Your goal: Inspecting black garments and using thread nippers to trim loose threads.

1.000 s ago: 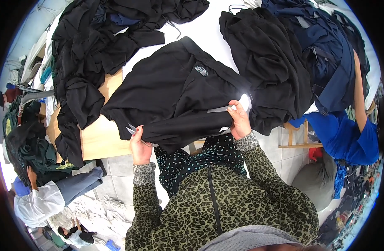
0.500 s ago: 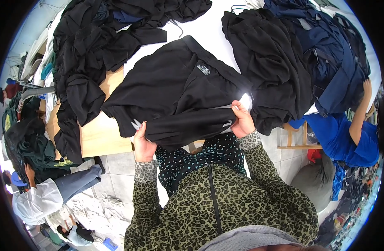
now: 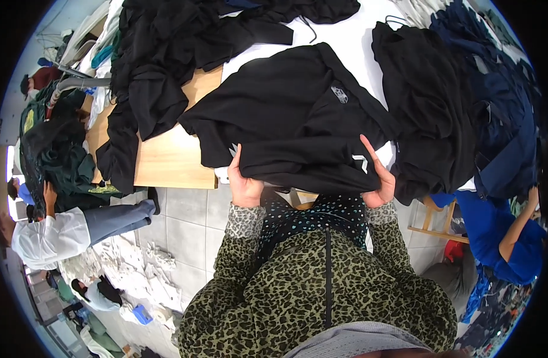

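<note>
A black garment [image 3: 274,113], which looks like sweatpants, lies spread across the table with a wide band along its right edge. It bears a small grey print and a white mark near my right hand. My left hand [image 3: 245,184] grips the near fold at its left end, thumb straight on top, fingers hidden beneath. Pale pointed tips [image 3: 233,150], like those of thread snips, show by that thumb; the rest is hidden. At the fold's right end, my right hand [image 3: 381,182] holds the cloth with one digit stretched along it and the other fingers mostly out of sight.
Black garments [image 3: 160,65] are heaped at the far left. A black pile [image 3: 432,113] and navy garments [image 3: 510,131] lie on the right. Between them shows the white table surface [image 3: 357,53]. People work at both sides; a wooden stool [image 3: 435,224] stands at the right.
In the picture the table and garment have shifted right. The near fold has widened between my hands, and my right hand's fingers have gone from a pinch to a flatter hold.
</note>
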`<state>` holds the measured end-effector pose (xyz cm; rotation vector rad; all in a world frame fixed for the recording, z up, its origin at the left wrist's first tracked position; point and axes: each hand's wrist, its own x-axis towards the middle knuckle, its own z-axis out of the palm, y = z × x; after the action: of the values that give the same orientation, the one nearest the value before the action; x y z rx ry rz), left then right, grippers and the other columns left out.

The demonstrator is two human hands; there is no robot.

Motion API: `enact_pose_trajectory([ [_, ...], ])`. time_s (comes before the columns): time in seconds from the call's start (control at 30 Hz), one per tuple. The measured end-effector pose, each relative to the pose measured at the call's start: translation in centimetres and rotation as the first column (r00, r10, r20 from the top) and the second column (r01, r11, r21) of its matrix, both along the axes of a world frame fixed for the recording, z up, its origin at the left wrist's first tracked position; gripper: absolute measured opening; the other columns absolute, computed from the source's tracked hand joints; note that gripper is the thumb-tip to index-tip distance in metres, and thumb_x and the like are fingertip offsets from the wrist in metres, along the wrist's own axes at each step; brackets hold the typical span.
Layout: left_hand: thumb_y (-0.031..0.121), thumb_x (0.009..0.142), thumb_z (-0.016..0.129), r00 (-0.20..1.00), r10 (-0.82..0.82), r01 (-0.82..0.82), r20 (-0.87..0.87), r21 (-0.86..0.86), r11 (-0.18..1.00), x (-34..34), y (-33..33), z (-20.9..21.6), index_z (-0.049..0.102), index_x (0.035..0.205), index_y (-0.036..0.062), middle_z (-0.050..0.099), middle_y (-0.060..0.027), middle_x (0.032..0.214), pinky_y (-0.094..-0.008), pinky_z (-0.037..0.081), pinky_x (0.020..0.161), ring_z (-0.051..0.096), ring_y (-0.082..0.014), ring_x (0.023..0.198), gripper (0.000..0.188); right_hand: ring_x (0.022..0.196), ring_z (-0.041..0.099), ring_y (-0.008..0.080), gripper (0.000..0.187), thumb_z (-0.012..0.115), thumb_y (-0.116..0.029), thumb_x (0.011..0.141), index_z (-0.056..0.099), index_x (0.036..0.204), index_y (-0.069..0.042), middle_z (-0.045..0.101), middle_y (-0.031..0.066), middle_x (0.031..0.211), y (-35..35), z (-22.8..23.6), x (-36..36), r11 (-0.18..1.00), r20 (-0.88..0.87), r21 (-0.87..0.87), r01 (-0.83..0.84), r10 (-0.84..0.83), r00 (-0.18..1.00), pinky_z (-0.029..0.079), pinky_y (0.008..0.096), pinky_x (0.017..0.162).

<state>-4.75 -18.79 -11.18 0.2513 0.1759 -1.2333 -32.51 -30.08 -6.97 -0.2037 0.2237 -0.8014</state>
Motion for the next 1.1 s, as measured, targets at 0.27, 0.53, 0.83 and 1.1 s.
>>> enact_pose_trajectory([
  [0.27, 0.021, 0.096, 0.048, 1.000, 0.019, -0.019, -0.015, 0.017, 1.000, 0.7, 0.6, -0.5, 0.056, 0.115, -0.0040, 0.061, -0.0153, 0.115, -0.0387, 0.045, 0.097, 0.059, -0.0256, 0.106, 0.033, 0.124, 0.045, 0.0312, 0.071, 0.051, -0.011, 0.090, 0.009, 0.146, 0.000, 0.034, 0.0204, 0.142, 0.1, -0.6, 0.2, 0.998, -0.050, -0.033, -0.052, 0.050, 0.998, 0.034, 0.0425, 0.107],
  [0.53, 0.022, 0.095, 0.051, 0.915, 0.019, -0.105, 0.402, 0.192, 0.976, 2.9, 3.0, 2.8, 0.059, 0.106, 0.0044, 0.064, -0.0104, 0.108, -0.0367, 0.048, 0.091, 0.062, -0.0224, 0.100, 0.023, 0.112, 0.049, 0.0146, 0.043, 0.063, -0.004, 0.084, 0.054, 0.126, -0.004, 0.054, 0.0039, 0.120, 0.8, -1.7, -0.9, 0.748, -0.723, -0.512, -0.422, -0.109, 0.682, 0.041, 0.0239, 0.088],
  [0.83, 0.012, 0.093, 0.053, 0.165, -0.344, -0.738, 0.924, 0.348, 0.579, 7.1, 3.0, 3.4, 0.060, 0.100, -0.0031, 0.061, -0.0080, 0.099, -0.0276, 0.045, 0.077, 0.057, -0.0170, 0.087, 0.018, 0.112, 0.044, 0.0332, 0.045, 0.069, -0.017, 0.078, 0.056, 0.117, 0.000, 0.053, 0.0150, 0.117, -8.8, -3.2, -4.4, 0.306, -0.309, -0.652, -0.694, -0.943, -0.126, 0.036, 0.0390, 0.096],
  [1.1, 0.009, 0.085, 0.064, -0.185, -0.388, -0.560, 0.903, 0.228, 0.797, -0.6, -0.5, 1.8, 0.062, 0.103, 0.0001, 0.054, -0.0002, 0.079, -0.0177, 0.040, 0.057, 0.047, -0.0059, 0.065, 0.020, 0.096, 0.054, 0.0320, 0.026, 0.073, -0.014, 0.072, 0.061, 0.091, 0.000, 0.061, 0.0140, 0.097, -9.7, -3.9, -4.3, 0.284, -0.339, -0.751, -0.596, -0.940, -0.021, 0.044, 0.0384, 0.084],
])
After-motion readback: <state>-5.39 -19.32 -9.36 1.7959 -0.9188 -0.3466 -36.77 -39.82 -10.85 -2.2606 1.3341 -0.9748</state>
